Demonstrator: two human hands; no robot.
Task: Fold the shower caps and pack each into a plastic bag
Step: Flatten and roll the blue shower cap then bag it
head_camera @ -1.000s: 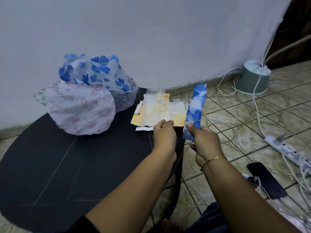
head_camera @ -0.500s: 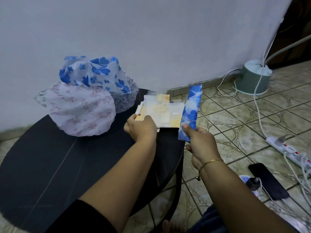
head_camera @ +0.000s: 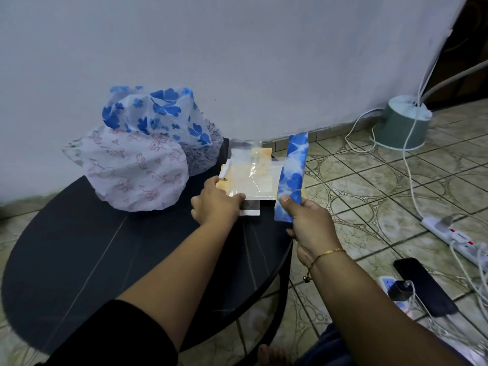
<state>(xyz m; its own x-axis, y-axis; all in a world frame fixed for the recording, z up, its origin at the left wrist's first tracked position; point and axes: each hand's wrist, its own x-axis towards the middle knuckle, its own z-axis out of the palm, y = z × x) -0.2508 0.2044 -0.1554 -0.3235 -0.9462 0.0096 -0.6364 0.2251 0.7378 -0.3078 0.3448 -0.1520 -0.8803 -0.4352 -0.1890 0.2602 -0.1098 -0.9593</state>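
Round black table (head_camera: 79,249) at seven o'clock; grey-green lamp base (head_camera: 401,128) at two; white power strip (head_camera: 454,239), dark phone (head_camera: 425,286) at four, on tiled floor (head_camera: 356,180).

Shower caps (head_camera: 137,165) block table (head_camera: 79,247) far-left; near side open.

Heap of floral plastic shower caps (head_camera: 137,165) at rear left of round dark table (head_camera: 79,254); stack of clear plastic bags (head_camera: 248,178) to its right; folded blue-flowered cap strip (head_camera: 291,175) right of stack.
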